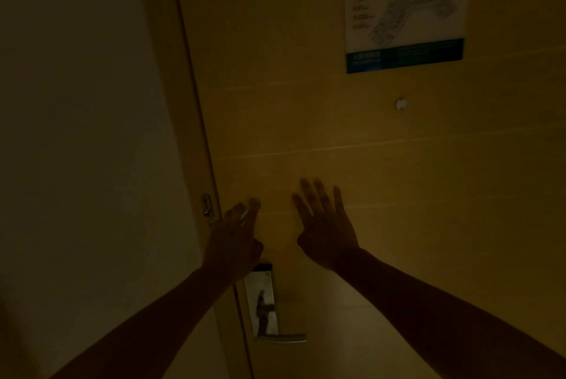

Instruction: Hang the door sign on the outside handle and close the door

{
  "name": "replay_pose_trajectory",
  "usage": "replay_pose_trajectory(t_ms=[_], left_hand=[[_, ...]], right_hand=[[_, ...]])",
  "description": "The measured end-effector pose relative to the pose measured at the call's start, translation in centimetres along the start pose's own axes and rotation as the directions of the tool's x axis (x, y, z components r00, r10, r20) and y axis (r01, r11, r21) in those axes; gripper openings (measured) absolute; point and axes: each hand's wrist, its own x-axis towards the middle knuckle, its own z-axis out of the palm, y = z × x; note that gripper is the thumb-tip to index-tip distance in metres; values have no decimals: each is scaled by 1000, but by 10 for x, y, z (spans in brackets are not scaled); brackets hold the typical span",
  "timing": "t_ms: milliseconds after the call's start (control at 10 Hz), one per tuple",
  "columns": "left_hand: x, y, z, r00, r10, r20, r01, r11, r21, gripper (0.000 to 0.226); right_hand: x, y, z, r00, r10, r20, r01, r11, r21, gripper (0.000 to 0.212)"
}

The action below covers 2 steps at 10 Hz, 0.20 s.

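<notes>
Two empty hands reach toward the dim door (367, 164), fingers spread. The left hand (235, 240) is above the lever handle (281, 338); the right hand (327, 231) is beside it.

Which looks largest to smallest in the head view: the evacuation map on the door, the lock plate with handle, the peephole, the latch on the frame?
1. Evacuation map
2. Lock plate with handle
3. Latch
4. Peephole

Latch and peephole look close in size; dim light makes that pair unsure.
</notes>
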Motion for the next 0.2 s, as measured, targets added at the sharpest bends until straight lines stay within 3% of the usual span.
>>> replay_pose_trajectory(t_ms=[200], left_hand=[[-30, 16, -37, 998, -8, -65, 3, 997, -79, 73]], right_hand=[[-41, -1, -51, 995, 93, 29, -92, 995, -42, 81]])
